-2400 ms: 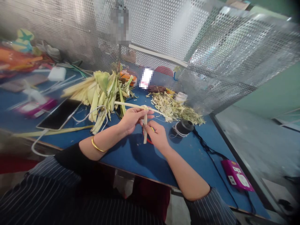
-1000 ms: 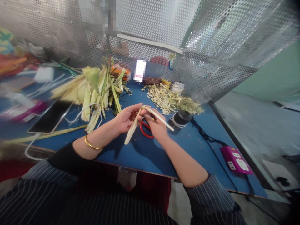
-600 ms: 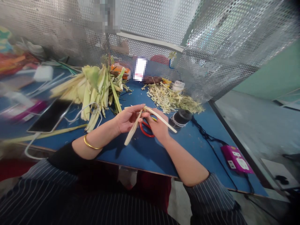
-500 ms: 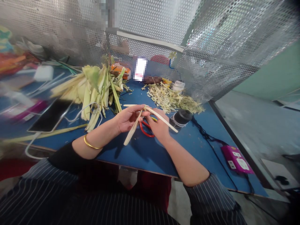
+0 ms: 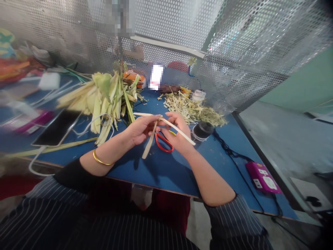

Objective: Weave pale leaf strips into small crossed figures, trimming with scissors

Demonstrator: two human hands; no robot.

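Note:
Pale strips of corn husk [image 5: 179, 131] meet at a small knot or fold, pinched by my left hand [image 5: 140, 129] between thumb and fingers. One strip hangs down toward me, one slants to the right, and another end pokes out leftward behind my left hand. My right hand [image 5: 182, 139] is just right of the knot, its fingers curved and apart from the thumb. The right-hand strip passes in front of its palm; I see no grip on it. Scissors with red handles [image 5: 164, 143] lie on the table under the hands, their blades hidden.
On the blue table [image 5: 161, 173] lie a husk bundle [image 5: 104, 100], a phone [image 5: 57, 128] with a white cable, and a heap of shredded husk [image 5: 182, 106]. A black thread spool [image 5: 202, 131] and a purple power strip [image 5: 263, 177] are at right. Perforated metal panels [image 5: 171, 17] stand behind.
My right hand has drawn back slightly to the right from the knot, its fingers spreading. The hanging strip has swung a little rightward, and more of the red scissor handle shows.

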